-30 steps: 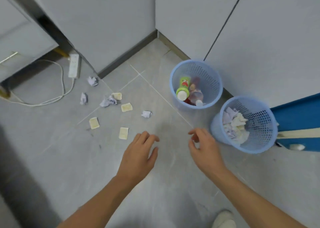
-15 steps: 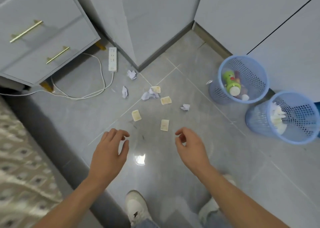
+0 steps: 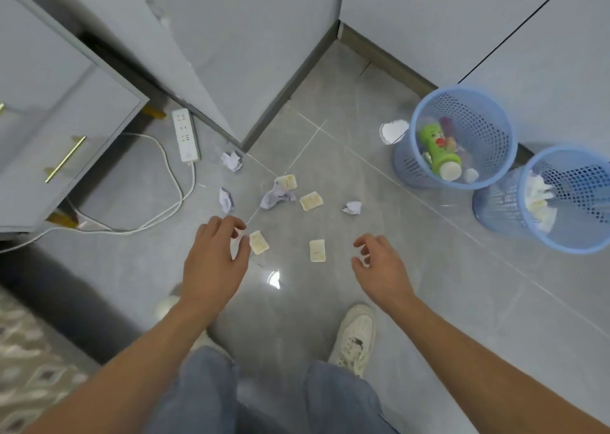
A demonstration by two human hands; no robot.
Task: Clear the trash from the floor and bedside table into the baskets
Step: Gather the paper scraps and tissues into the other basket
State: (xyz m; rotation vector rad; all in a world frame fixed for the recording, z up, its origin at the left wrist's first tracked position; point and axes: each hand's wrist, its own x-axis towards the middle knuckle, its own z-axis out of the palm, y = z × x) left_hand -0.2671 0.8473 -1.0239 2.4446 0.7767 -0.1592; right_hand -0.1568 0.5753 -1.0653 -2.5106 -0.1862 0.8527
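The right-hand basket (image 3: 561,232) is cut off by the picture's right edge. The left hand (image 3: 214,262) hides the near edge of one yellow wrapper (image 3: 259,242) — whether its fingers touch it cannot be told. Behind the green bottle (image 3: 440,154), the other items are perhaps bottles — too blurred. The left shoe (image 3: 165,306) shows only partly behind the forearm.

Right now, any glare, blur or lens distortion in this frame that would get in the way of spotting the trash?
Head view: a small ceiling-light glare spot on the tile, clear of the wrappers; wide-angle bending at the cabinet edges; slight softness on the rug corner; lighting even, shadows soft.
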